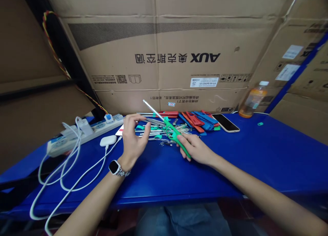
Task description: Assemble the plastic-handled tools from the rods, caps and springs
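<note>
My right hand (193,148) is wrapped around the green handle of a long-necked utility lighter (174,134), held above the table. Its thin metal barrel points up and to the left. Raised to the left of the barrel, my left hand (134,135) has its thumb and fingers apart and nothing visible in them. Beneath both hands lies a pile of lighter parts (156,130), with metal tubes, small green pieces and thin wires. A red long-necked lighter (167,113) rests behind the pile. Red and blue handle shells (200,120) are heaped to its right.
A phone (225,122) lies right of the shells, and an orange drink bottle (253,99) stands behind it. At the left are a power strip (98,128), a white earbud case (108,140) and looping white cables. Cardboard (164,68) walls the back of the blue table (205,181).
</note>
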{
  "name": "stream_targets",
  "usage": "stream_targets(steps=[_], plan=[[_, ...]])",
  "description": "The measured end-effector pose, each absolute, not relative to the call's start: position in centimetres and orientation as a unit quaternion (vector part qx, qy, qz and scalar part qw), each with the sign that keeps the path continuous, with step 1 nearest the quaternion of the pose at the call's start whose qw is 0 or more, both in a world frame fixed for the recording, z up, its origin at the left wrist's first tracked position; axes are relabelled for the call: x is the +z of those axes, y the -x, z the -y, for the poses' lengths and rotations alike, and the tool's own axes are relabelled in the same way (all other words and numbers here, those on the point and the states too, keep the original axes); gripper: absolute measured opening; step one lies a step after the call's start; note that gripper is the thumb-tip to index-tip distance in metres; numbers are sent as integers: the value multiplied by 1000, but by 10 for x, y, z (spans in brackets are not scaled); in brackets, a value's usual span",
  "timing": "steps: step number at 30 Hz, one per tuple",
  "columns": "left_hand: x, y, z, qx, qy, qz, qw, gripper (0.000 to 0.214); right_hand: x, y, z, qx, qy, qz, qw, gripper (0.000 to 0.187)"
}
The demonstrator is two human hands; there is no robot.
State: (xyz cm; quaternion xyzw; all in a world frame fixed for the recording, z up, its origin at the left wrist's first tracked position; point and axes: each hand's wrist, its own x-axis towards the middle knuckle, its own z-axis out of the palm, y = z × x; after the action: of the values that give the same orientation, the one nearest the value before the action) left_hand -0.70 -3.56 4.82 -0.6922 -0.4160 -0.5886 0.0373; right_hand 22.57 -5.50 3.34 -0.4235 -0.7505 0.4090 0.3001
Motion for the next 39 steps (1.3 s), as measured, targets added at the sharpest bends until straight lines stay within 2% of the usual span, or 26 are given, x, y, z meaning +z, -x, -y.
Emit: stream_targets(steps=[4, 5, 7, 9, 11, 15, 19, 25, 27, 29, 32, 35, 39], plan=[[36, -9, 29, -554, 621, 394, -390, 36, 29, -205, 61, 425, 404, 750, 305, 49], [35, -12, 28, -543, 592, 370, -466, 39, 29, -199, 62, 417, 400, 760, 296, 49], [35, -14, 28, -545, 533, 337, -553, 40, 29, -189, 62, 406, 395, 778, 271, 48], [39, -9, 29, -562, 491, 336, -575, 39, 30, -182, 55, 394, 387, 797, 245, 47], [45, 1, 30, -568, 479, 354, -568, 38, 32, -179, 43, 354, 390, 817, 235, 44], [52, 21, 28, -518, 535, 411, -526, 36, 41, -178, 8, 146, 467, 844, 221, 15], [51, 26, 26, -481, 585, 446, -477, 36, 53, -174, -21, 25, 479, 864, 151, 16], [49, 22, 30, -410, 651, 469, -434, 35, 62, -169, -43, 18, 476, 878, 50, 25], [50, 21, 31, -389, 683, 483, -386, 36, 63, -167, -47, 28, 479, 877, 38, 26], [50, 21, 33, -378, 729, 491, -291, 35, 63, -165, -50, 36, 485, 873, 41, 22], [49, 20, 34, -359, 786, 484, -142, 32, 63, -165, -52, 48, 498, 864, 61, 17], [47, 20, 35, -324, 806, 489, -79, 33, 60, -171, -52, 63, 511, 849, 113, 16], [44, 20, 34, -295, 817, 494, -47, 33, 49, -192, -49, 226, 449, 793, 343, 16]])
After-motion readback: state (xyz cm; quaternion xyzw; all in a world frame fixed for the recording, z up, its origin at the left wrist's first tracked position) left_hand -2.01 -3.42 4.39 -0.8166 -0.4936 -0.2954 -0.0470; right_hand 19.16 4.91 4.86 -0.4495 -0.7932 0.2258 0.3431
